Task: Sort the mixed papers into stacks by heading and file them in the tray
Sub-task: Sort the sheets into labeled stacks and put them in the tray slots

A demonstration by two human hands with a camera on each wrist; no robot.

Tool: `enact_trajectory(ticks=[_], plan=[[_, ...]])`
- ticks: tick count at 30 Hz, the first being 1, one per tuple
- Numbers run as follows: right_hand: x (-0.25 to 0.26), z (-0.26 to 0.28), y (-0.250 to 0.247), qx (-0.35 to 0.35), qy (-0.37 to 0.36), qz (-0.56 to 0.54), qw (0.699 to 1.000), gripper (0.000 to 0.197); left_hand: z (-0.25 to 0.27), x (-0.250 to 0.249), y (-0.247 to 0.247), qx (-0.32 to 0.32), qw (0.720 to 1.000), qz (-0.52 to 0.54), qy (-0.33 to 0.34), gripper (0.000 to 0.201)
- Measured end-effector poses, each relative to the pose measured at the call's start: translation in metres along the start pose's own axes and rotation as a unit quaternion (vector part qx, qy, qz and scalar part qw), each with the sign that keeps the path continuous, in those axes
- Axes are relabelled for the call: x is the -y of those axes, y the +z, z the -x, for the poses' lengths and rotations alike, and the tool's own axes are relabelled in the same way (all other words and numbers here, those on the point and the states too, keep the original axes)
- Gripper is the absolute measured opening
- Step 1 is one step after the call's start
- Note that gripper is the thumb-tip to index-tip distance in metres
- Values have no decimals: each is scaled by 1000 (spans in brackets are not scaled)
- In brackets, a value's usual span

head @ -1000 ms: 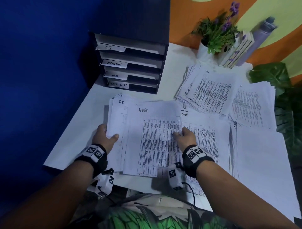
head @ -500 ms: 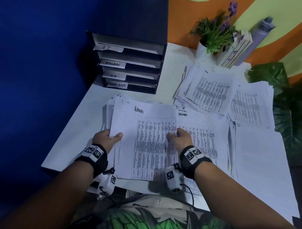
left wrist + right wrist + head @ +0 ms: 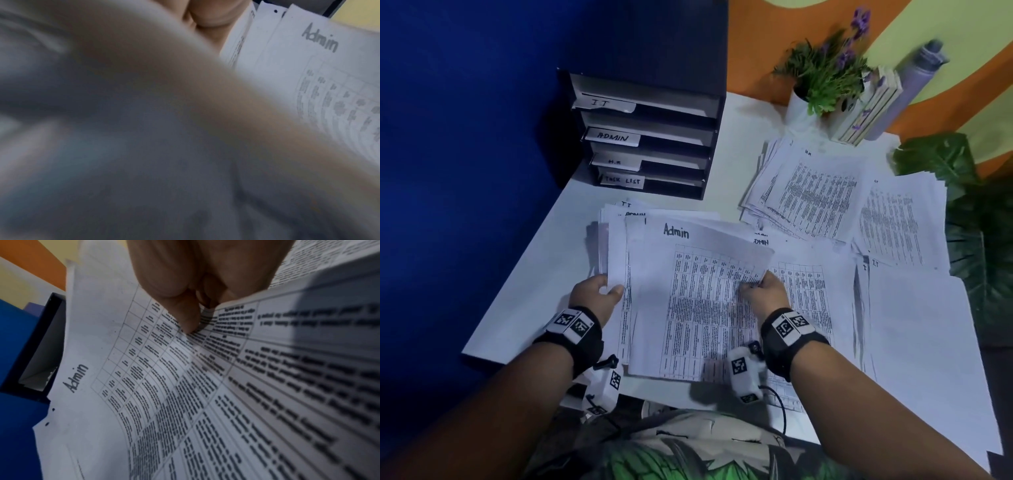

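A mixed stack of papers (image 3: 616, 250) sits at the table's front left, with my left hand (image 3: 599, 294) gripping its left edge, thumb on top. Its top sheet, headed "Admin" (image 3: 698, 291) (image 3: 144, 394) (image 3: 308, 65), is lifted at its right edge. My right hand (image 3: 760, 287) pinches that edge between thumb (image 3: 185, 316) and fingers. To its right lies an ADMIN stack (image 3: 808, 281). An H.R stack (image 3: 815, 192) and another stack (image 3: 900, 222) lie behind, and an IT stack (image 3: 914, 325) sits at the right. The black tray (image 3: 715, 113) with slots labelled IT, ADMIN, H.R and TASK LIST stands at the back left.
A potted plant (image 3: 822, 75), a few books (image 3: 869, 106) and a grey bottle (image 3: 914, 82) stand at the table's back right. Large green leaves (image 3: 976, 212) hang past the right edge. A blue wall (image 3: 465, 171) runs close along the left.
My right hand has gone from resting on the Admin sheet to pinching its right edge and lifting it. The left hand still holds the stack's left edge.
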State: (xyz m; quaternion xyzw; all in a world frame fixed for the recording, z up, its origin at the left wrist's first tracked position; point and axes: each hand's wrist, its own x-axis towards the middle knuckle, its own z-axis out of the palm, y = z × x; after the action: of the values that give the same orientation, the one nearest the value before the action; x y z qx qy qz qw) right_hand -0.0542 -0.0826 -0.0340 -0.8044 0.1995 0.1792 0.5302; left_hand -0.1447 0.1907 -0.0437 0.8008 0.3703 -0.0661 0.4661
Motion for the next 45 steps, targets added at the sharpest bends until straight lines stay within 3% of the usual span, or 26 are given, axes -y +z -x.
enact_trajectory(ticks=[4,9,13,18,20,23,25,28,30,32,36,39,45], plan=[[3,6,7,31,-25,-25,999,29,4,-4,4,-5,999,33,27,13],[5,2,-4,-34,-56,-9,998,27,2,-2,3,-4,997,51,49,13],[5,-3,-41,-106,-44,44,992,66,-3,5,3,-23,997,24,65,39],[-2,-10,-92,-181,-81,181,963,62,-9,11,3,-16,997,33,67,91],[-1,-11,-104,-210,-74,237,946,65,-11,12,3,-24,996,29,83,94],[9,-8,-101,-261,-27,342,902,88,-8,9,2,-28,996,40,72,97],[14,-7,-86,-228,-74,333,912,82,-3,5,3,-30,996,58,57,95],[23,4,-52,-51,-153,211,964,56,4,1,4,-20,995,87,54,80],[28,18,-31,70,-132,126,981,57,8,-1,4,-3,993,107,56,71],[26,21,-12,122,-90,80,985,55,12,-3,4,15,990,127,57,60],[17,17,5,66,-65,97,991,18,13,-4,3,37,989,130,54,24],[15,15,4,31,-49,66,996,27,9,0,2,43,994,89,55,26],[15,14,-4,24,-32,43,998,18,9,-1,4,40,991,114,58,24]])
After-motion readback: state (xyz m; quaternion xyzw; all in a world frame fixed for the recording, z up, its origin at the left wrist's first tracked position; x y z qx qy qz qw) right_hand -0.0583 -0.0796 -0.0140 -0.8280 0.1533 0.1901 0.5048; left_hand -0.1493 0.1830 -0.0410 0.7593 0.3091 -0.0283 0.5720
